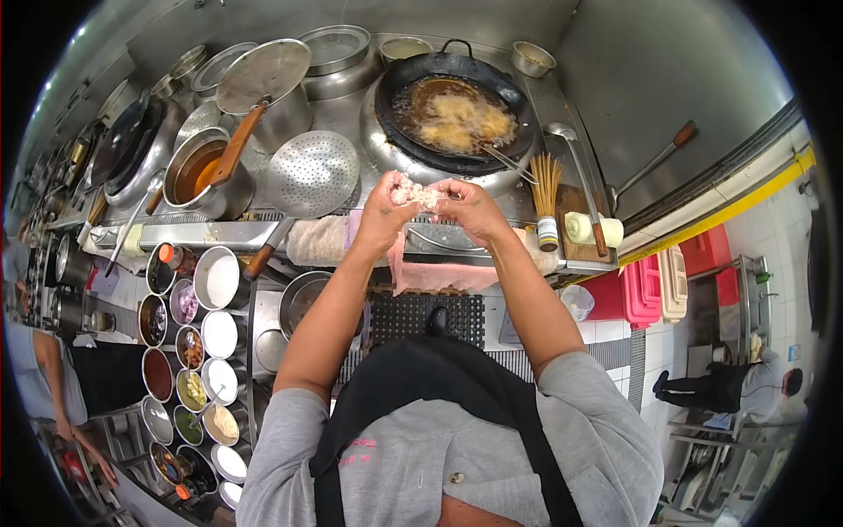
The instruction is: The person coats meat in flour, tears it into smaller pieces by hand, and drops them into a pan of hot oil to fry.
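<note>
Between my two hands is a pale, lumpy, flour-coated piece of food [416, 195]. My left hand [383, 213] grips its left side with curled fingers. At the other side, the fingers of my right hand [474, 212] are closed on it too. Both hands are at the stove's front edge, just short of a black wok [520, 86]. Golden pieces [461, 123] bubble in the wok's oil. Metal tongs [511, 165] rest over the near rim. A pink cloth [439, 274] hangs below my hands.
Left of my hands lies a perforated skimmer [313, 171], beside a saucepan [215, 145] of orange liquid. Bamboo sticks [546, 180] and a ladle [571, 167] are on the right. Several ingredient bowls [219, 334] stand lower left. Other people [760, 386] are at both sides.
</note>
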`<control>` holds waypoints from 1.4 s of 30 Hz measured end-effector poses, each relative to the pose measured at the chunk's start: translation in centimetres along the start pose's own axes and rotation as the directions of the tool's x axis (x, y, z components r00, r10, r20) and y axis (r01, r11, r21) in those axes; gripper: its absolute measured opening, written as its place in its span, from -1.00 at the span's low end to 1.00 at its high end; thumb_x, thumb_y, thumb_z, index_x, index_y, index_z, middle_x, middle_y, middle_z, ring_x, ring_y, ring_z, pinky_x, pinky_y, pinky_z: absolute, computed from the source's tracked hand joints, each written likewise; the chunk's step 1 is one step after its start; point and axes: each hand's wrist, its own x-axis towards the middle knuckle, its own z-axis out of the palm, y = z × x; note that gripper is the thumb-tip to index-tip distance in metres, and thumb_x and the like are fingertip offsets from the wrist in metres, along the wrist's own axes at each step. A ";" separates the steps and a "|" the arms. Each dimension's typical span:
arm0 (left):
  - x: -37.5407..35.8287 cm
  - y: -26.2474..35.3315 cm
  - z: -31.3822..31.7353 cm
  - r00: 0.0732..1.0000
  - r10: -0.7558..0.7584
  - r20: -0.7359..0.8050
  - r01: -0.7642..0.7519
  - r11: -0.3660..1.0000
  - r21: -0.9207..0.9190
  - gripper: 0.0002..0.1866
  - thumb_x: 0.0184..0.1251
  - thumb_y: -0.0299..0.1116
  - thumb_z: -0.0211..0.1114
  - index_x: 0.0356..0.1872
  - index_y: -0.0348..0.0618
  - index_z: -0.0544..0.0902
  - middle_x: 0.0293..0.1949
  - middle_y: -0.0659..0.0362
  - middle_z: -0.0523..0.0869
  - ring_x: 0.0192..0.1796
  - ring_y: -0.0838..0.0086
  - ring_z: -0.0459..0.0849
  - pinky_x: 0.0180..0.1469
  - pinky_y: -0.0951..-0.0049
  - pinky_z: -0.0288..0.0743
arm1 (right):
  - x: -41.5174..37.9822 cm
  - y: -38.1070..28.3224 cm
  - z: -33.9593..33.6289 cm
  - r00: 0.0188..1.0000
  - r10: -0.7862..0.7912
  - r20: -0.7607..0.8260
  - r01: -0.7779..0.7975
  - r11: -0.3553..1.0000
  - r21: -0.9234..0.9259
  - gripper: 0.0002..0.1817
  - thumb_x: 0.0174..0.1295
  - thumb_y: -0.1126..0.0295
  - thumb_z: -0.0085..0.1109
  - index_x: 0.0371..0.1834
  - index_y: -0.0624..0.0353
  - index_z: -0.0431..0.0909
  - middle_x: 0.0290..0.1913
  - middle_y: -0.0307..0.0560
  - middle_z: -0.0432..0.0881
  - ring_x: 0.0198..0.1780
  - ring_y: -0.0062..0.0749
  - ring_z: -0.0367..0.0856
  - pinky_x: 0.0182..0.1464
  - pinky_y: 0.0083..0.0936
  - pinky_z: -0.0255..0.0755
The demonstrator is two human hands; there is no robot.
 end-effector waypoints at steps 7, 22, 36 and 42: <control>-0.5 1.1 0.6 0.974 -0.228 -0.017 0.223 0.964 -0.146 -0.69 0.24 -0.57 0.32 -0.04 -0.23 0.45 -0.19 0.22 0.62 -0.15 0.61 0.60 -0.18 0.56 0.51 | 0.2 0.7 0.1 0.982 -0.191 -0.014 0.187 0.973 -0.132 -0.65 0.16 0.64 0.25 0.05 0.33 0.54 -0.12 -0.19 0.65 -0.13 -0.61 0.63 -0.05 -0.61 0.54; -0.6 -0.3 1.5 0.995 -0.097 0.003 0.097 0.995 -0.026 -0.74 0.20 -0.66 0.23 -0.10 -0.21 0.47 -0.15 0.22 0.57 -0.13 0.61 0.59 -0.04 0.55 0.52 | -0.4 1.8 -0.9 0.975 -0.190 -0.118 0.153 0.951 -0.270 -0.82 0.23 0.59 0.21 -0.10 0.33 0.56 -0.26 -0.21 0.62 -0.36 -0.61 0.57 -0.39 -0.61 0.57; -0.6 -0.6 -0.3 0.972 -0.233 0.038 0.235 0.939 -0.252 -0.72 0.33 -0.62 0.19 0.05 -0.23 0.52 -0.11 0.17 0.63 -0.13 0.52 0.65 -0.07 0.55 0.55 | -1.3 0.8 -1.9 0.982 0.022 -0.187 0.064 0.895 0.441 -0.87 0.33 0.51 0.08 -0.10 0.21 0.52 -0.14 -0.04 0.64 -0.02 -0.22 0.68 -0.20 -0.36 0.62; -0.4 -1.3 -1.1 0.970 -0.239 0.035 0.230 0.872 -0.432 -0.77 0.34 -0.56 0.24 0.00 -0.23 0.54 -0.17 0.14 0.69 -0.13 0.47 0.69 -0.05 0.52 0.57 | -0.5 1.1 -3.5 0.973 0.146 -0.181 -0.073 0.931 0.359 -0.91 0.37 0.44 0.07 -0.18 0.21 0.52 -0.24 -0.04 0.64 -0.22 -0.34 0.69 -0.32 -0.39 0.56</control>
